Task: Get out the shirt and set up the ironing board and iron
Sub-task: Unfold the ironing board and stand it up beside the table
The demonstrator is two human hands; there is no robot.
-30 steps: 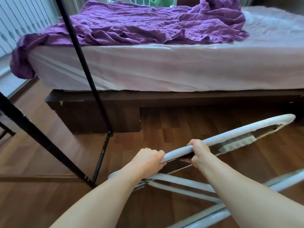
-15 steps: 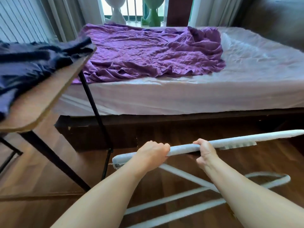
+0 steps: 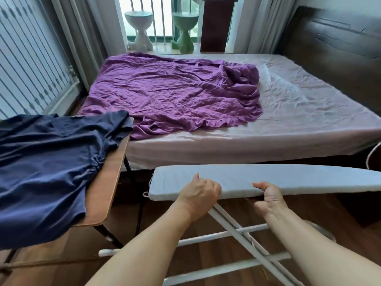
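A pale grey ironing board [image 3: 257,178] lies level in front of the bed, raised on crossed white legs [image 3: 233,228]. My left hand [image 3: 199,194] grips its near edge close to the blunt left end. My right hand [image 3: 270,196] holds the same edge from below, thumb on top. A dark navy shirt [image 3: 47,162] lies crumpled over a wooden table [image 3: 105,182] at the left. No iron is in view.
A bed [image 3: 309,120] with a crumpled purple sheet [image 3: 175,93] stands just beyond the board. The wooden table with black legs sits close to the board's left end. Curtains and a balcony door are at the back. The floor is dark wood.
The board has come up from a tilted, low position near the floor to level at about bed height, its legs spread out. Both hands kept their hold on its edge.
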